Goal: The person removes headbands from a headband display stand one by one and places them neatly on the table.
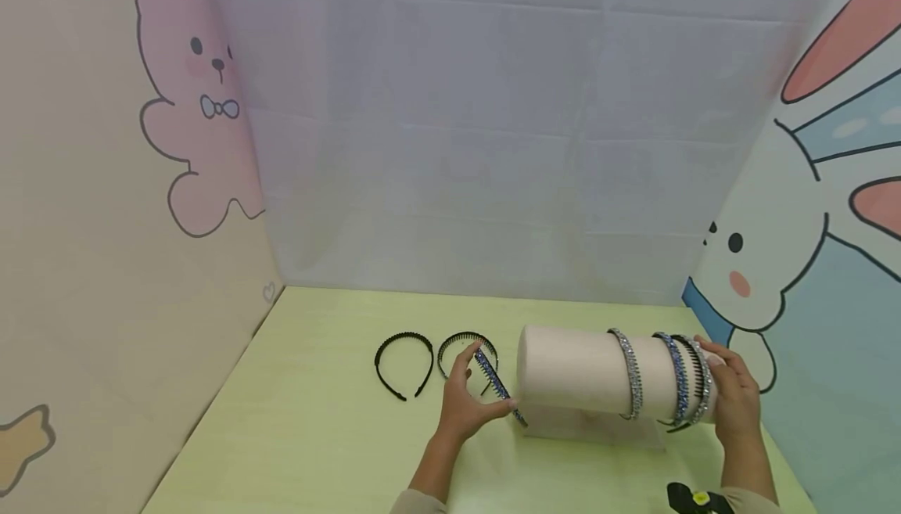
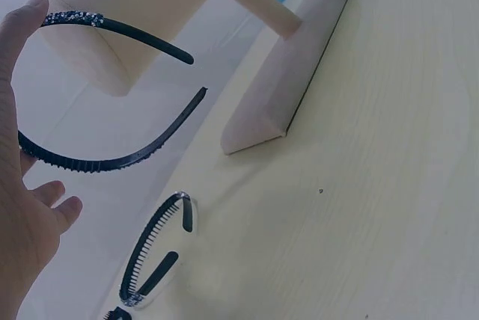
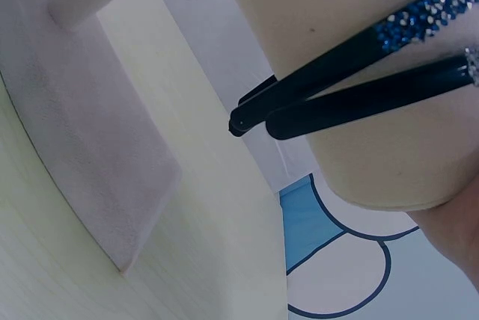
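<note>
My left hand (image 1: 462,408) holds a blue sparkly headband (image 1: 492,375) between thumb and fingers, just off the left end of a cream cylindrical headband stand (image 1: 563,365). In the left wrist view, the open ends of this headband (image 2: 120,163) point toward the stand's foot. At the stand's right end, my right hand (image 1: 737,397) grips the cylinder. Around the cylinder sit a silver headband (image 1: 631,377), a blue headband (image 1: 680,381) and another silver one (image 1: 705,381) close to my right fingers. Black tips of these bands (image 3: 329,81) hang below the cylinder in the right wrist view.
A black headband (image 1: 380,350) lies on the pale yellow table (image 1: 317,436), left of a toothed headband (image 1: 457,336) partly behind my left hand. The stand's flat base (image 1: 598,429) rests on the table. A black bow-like item (image 1: 683,496) shows at my right sleeve. Cartoon-printed walls surround the table.
</note>
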Demonstrator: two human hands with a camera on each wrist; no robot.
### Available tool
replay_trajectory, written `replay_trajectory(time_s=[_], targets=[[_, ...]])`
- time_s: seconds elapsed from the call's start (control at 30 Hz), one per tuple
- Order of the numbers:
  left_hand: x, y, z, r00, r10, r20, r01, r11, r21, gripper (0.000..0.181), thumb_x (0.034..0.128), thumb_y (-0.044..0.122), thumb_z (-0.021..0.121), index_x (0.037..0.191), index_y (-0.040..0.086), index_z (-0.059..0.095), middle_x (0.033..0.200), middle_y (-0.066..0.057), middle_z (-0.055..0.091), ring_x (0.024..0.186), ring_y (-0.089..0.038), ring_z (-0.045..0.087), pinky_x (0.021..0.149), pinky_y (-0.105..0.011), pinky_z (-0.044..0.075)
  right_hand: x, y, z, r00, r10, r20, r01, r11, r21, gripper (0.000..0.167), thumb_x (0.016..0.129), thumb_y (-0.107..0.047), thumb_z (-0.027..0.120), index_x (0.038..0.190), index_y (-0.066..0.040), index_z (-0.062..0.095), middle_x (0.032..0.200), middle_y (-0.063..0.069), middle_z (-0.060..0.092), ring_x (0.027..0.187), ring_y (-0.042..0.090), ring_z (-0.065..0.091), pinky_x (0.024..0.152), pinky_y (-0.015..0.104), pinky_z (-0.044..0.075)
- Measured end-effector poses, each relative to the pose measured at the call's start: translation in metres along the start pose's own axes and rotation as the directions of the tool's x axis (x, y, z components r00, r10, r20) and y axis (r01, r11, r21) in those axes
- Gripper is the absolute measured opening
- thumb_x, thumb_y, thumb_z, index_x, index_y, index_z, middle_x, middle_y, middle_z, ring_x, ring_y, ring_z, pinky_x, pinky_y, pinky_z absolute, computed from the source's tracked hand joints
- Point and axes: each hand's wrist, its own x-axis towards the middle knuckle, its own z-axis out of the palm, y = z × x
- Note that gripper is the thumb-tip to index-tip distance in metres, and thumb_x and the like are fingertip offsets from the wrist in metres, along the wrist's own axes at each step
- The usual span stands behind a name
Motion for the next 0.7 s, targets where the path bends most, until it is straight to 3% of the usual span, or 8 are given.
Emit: replay_trajectory(time_s=[0.13, 0.23, 0.5, 0.7], targets=[[-0.007, 0.016, -0.01, 1.0, -0.002, -0.022, 0.002, 1.0, 0.018, 0.093, 0.0599, 0.015, 0.088, 0.139, 0.005, 0.039, 0.14, -0.012, 0.04, 0.129, -0.03, 0.034, 0.1, -0.048, 0.031, 0.0, 0.001, 0.0, 1.0, 0.001, -0.001, -0.001, 1.0, 0.0, 0.025, 0.096, -0.015, 0.05, 0.115, -0.005, 0.064, 0.107, -0.015, 0.064, 0.104, 0.006, 0.051, 0.08, 0.013, 0.037], [-0.011, 0.014, -0.015, 0.999, -0.001, -0.051, 0.002, 1.0, 0.024, 0.094, 0.0595, 0.016, 0.087, 0.138, 0.003, 0.039, 0.14, -0.013, 0.04, 0.129, -0.031, 0.035, 0.1, -0.049, 0.031, 0.0, 0.0, 0.001, 1.0, 0.004, -0.007, -0.004, 1.0, -0.006, 0.025, 0.096, -0.015, 0.05, 0.115, -0.005, 0.064, 0.107, -0.015, 0.063, 0.104, 0.006, 0.051, 0.08, 0.013, 0.037], [-0.016, -0.026, -0.018, 0.993, -0.029, -0.112, 0.03, 1.0, 0.007, 0.094, 0.062, 0.022, 0.087, 0.14, 0.008, 0.036, 0.14, -0.014, 0.036, 0.125, -0.034, 0.038, 0.095, -0.051, 0.037, 0.002, -0.001, 0.002, 0.999, 0.021, -0.025, -0.022, 0.999, -0.034, 0.027, 0.096, -0.018, 0.051, 0.117, -0.006, 0.063, 0.107, -0.016, 0.063, 0.104, 0.006, 0.05, 0.079, 0.012, 0.037], [-0.023, -0.033, -0.026, 0.987, -0.053, -0.153, 0.053, 0.999, -0.001, 0.092, 0.0622, 0.032, 0.086, 0.14, 0.018, 0.039, 0.138, -0.011, 0.04, 0.122, -0.031, 0.04, 0.094, -0.053, 0.036, 0.003, 0.001, -0.001, 1.0, 0.002, -0.019, -0.003, 0.999, -0.037, 0.025, 0.096, -0.017, 0.051, 0.115, -0.007, 0.064, 0.107, -0.017, 0.063, 0.103, 0.005, 0.05, 0.078, 0.012, 0.037]])
